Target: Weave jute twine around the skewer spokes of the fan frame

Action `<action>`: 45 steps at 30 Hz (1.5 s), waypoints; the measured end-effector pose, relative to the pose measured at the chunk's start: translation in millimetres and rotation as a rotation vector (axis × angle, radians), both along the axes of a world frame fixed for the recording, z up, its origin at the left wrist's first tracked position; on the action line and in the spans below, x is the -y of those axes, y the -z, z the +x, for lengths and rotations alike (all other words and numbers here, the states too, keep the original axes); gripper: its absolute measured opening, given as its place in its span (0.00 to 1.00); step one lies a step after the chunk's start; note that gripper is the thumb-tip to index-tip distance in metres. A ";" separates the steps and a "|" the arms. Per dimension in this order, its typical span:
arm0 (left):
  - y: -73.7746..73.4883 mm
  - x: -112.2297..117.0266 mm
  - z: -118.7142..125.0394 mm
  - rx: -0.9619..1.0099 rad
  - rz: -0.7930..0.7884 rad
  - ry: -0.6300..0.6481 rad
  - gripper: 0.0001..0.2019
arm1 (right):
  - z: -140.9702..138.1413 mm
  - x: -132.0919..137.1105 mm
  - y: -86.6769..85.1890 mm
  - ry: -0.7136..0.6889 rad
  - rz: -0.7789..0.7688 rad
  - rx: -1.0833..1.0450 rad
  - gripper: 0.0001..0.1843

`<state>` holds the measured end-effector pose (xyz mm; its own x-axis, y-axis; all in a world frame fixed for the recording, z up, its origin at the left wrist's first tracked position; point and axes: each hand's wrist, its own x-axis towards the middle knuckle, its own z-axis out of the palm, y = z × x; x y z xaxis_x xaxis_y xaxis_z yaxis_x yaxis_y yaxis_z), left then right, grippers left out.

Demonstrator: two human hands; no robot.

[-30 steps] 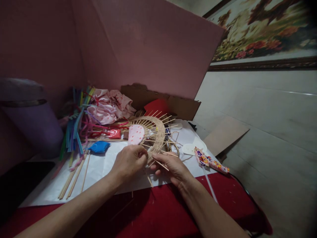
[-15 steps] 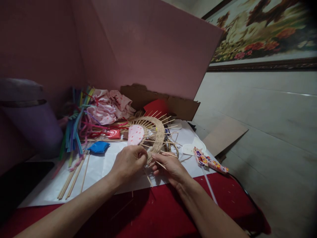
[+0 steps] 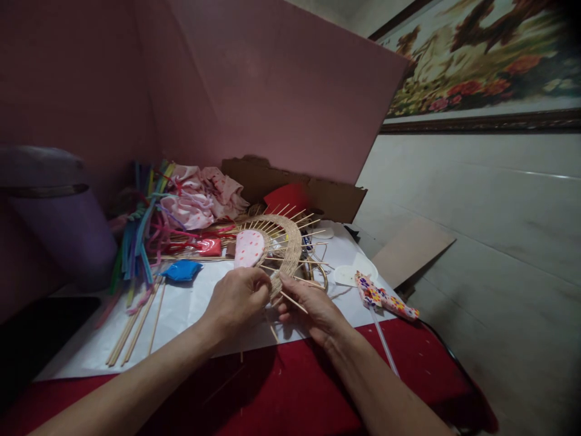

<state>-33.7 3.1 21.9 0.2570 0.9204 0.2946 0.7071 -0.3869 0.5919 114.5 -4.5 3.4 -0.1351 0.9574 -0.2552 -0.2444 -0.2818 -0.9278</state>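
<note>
A round piece woven of tan cord over radiating wooden skewers (image 3: 285, 242) stands tilted on white paper (image 3: 190, 315), with a pink dotted fabric centre (image 3: 249, 247). My left hand (image 3: 236, 298) is closed in a pinch at the piece's lower rim. Just right of it, my right hand (image 3: 308, 306) has its fingers curled around the rim and the skewers sticking out there. The fingertips of both hands nearly meet at the weave.
Loose skewers (image 3: 136, 321), a blue scrap (image 3: 181, 270), coloured strips (image 3: 136, 236) and pink cloth (image 3: 200, 194) lie to the left. A flowered tool (image 3: 385, 298) and cardboard (image 3: 413, 248) sit on the right. Red cloth (image 3: 281, 387) covers the near table; a pink board (image 3: 272, 85) stands behind.
Both hands stay at the lower rim; the right hand's fingers have shifted slightly up and left along the weave. The woven piece has barely moved.
</note>
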 end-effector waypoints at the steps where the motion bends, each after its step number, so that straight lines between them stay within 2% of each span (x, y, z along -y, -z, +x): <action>1: 0.7 -0.2 -0.1 0.000 0.010 0.008 0.11 | 0.1 0.2 -0.7 -0.002 -0.002 0.002 0.18; 3: 2.3 -0.6 0.0 0.002 0.030 0.012 0.11 | 0.3 0.9 -2.4 -0.009 -0.015 0.000 0.18; 10: 7.3 -1.7 1.6 0.010 0.014 0.057 0.11 | 0.0 1.7 -3.2 0.010 -0.023 0.022 0.06; 16: 11.9 -4.6 2.2 0.066 -0.066 0.078 0.12 | 0.5 2.1 -1.9 0.006 0.001 0.013 0.07; 22: 9.6 -3.6 2.2 0.088 -0.087 0.091 0.12 | 0.9 1.0 -2.0 -0.045 -0.026 -0.002 0.13; 28: 3.5 1.9 5.3 0.115 -0.183 0.078 0.11 | -2.4 1.6 -3.0 0.058 -0.040 0.076 0.07; 34: 2.7 -2.1 1.4 0.163 -0.117 0.048 0.11 | -3.2 2.5 -2.6 0.057 -0.005 0.038 0.04; 41: 2.1 -7.2 -2.3 0.216 -0.076 -0.010 0.11 | -0.8 2.5 -2.0 -0.010 -0.028 -0.011 0.14; 45: 2.8 -6.7 -1.7 0.218 -0.077 0.006 0.11 | 1.0 0.5 -0.5 -0.036 -0.028 -0.015 0.16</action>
